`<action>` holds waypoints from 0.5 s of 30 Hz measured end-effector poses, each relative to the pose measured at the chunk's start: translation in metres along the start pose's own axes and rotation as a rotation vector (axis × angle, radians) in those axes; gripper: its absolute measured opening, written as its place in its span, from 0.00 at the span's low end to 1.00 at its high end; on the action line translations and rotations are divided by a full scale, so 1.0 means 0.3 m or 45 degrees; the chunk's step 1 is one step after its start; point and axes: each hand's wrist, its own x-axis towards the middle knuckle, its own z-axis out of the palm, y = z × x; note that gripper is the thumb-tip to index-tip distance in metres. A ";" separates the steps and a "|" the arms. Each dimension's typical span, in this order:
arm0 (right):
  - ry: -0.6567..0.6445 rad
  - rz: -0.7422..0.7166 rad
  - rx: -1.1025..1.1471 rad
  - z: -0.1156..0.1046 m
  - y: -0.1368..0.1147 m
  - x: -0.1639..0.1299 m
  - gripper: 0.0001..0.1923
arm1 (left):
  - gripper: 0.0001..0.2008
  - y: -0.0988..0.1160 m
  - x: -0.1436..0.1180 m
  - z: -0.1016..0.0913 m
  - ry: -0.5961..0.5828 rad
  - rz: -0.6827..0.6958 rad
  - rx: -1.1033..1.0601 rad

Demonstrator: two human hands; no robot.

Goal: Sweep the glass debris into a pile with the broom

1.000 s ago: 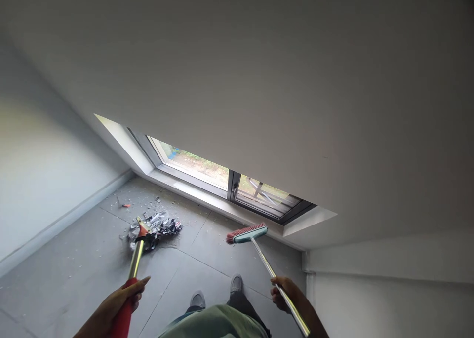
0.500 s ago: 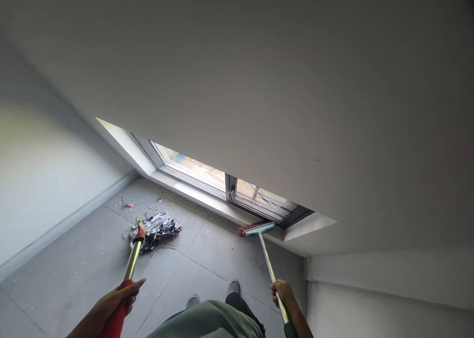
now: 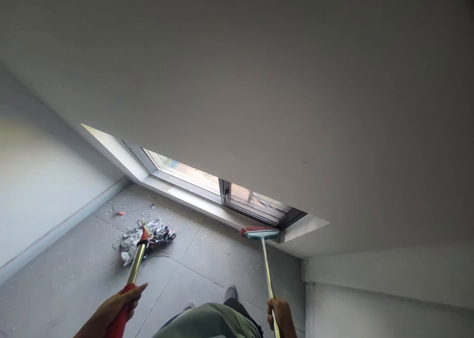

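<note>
Left hand (image 3: pixel 120 306): yours, at lower left, around a scraper (image 3: pixel 136 265), whose head (image 3: pixel 145 233) is over a heap of scraps (image 3: pixel 165 234) on the floor (image 3: pixel 196 264); contact between them cannot be told.
Right hand (image 3: pixel 282 314): yours, at lower right, around a broom (image 3: pixel 267 269), its bristle end (image 3: pixel 261 235) by the right part of the sill (image 3: pixel 196 200).
Shoes (image 3: pixel 230 292): yours, on the floor between the two tools.
Window (image 3: pixel 224 192): ahead of you, behind the sill.
Loose bits (image 3: pixel 120 213): scattered beyond the heap, between the left wall (image 3: pixel 44 190) and the sill.
</note>
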 end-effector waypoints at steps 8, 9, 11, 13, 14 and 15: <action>-0.090 0.274 0.297 0.052 -0.127 -0.001 0.15 | 0.16 0.003 0.044 -0.014 -0.022 -0.011 -0.057; -0.100 0.272 0.286 0.057 -0.121 -0.008 0.15 | 0.16 0.002 0.040 -0.016 -0.022 -0.005 -0.048; -0.097 0.256 0.232 0.070 -0.106 -0.022 0.15 | 0.17 -0.003 0.032 -0.023 -0.024 0.004 -0.057; -0.077 0.264 0.205 0.088 -0.103 -0.029 0.17 | 0.16 -0.011 0.029 -0.032 -0.027 -0.003 -0.088; -0.068 0.272 0.214 0.098 -0.109 -0.029 0.17 | 0.15 -0.014 0.030 -0.036 -0.025 -0.015 -0.098; -0.063 0.273 0.240 0.108 -0.121 -0.029 0.17 | 0.14 -0.016 0.034 -0.040 -0.019 -0.030 -0.105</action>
